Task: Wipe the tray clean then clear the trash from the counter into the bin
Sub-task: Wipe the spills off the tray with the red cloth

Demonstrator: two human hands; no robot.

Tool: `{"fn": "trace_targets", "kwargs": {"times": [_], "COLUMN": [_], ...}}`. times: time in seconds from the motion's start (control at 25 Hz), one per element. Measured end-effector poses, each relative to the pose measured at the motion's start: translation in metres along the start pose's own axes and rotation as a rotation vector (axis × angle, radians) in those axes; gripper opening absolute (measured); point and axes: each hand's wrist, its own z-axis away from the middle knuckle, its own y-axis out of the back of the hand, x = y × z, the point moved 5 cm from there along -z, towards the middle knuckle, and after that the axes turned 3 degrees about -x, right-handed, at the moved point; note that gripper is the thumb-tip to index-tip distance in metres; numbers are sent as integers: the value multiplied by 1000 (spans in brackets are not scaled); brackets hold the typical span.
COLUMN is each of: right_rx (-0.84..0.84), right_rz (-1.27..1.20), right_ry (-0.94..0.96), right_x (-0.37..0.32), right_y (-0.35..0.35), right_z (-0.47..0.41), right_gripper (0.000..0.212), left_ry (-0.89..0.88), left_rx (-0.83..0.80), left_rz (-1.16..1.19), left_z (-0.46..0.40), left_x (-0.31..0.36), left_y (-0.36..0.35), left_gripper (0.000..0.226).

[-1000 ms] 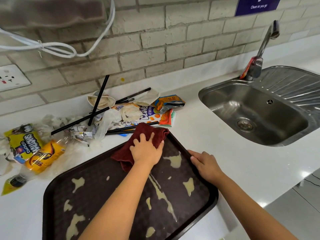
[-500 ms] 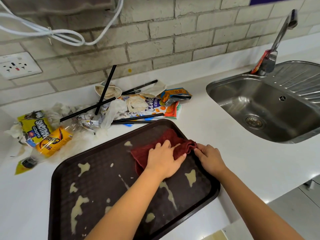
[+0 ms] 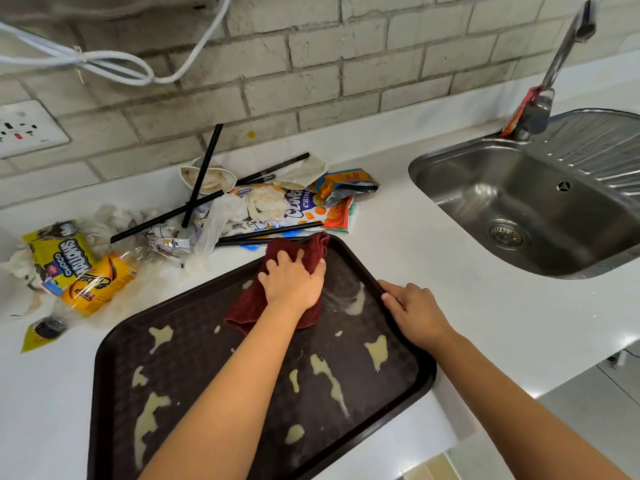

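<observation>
Pressing left hand (image 3: 294, 282) on cloth (image 3: 249, 306), right hand (image 3: 414, 311) holding tray (image 3: 114, 348) rim.

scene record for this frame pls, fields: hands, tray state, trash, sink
left hand: presses the dark red cloth onto the tray, fingers spread
right hand: grips the tray's right rim
tray: dark brown, on white counter; pale spill patches remain
trash: wrappers, black straws, bottle behind tray
sink: right, looks empty
bin: not in view

A steel sink (image 3: 519, 209) with its tap (image 3: 554, 74) sits right; a wall socket (image 3: 26, 128) left.
</observation>
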Motion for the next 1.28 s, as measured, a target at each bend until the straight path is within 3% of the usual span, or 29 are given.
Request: {"fn": "trace_targets", "kwargs": {"times": [0.24, 0.48, 0.6, 0.76, 0.96, 1.16, 1.28], "right_rx": [9, 12, -29, -29, -21, -41, -40], "right_rz": [-16, 5, -8, -3, -14, -50, -82], "right_ry": [8, -41, 4, 14, -11, -13, -35], "right_x": [-2, -2, -8, -9, -9, -11, -12], "right_y": [1, 1, 4, 5, 4, 7, 9], "right_z": [0, 0, 2, 1, 2, 3, 4], "right_gripper": [36, 36, 36, 36, 36, 37, 37], "left_ry": [-302, -483, -418, -168, -201, -39, -21], "left_rx": [-82, -199, -215, -120, -30, 126, 99], "left_rz": [64, 97, 34, -31, -113, 25, 24], "left_z": [13, 60, 49, 20, 36, 7, 2], "left_x": [38, 19, -2, -9, 22, -3, 1], "left_y": [-7, -23, -18, -5, -14, 2, -2], "left_gripper": [46, 58, 62, 61, 73, 51, 51]}}
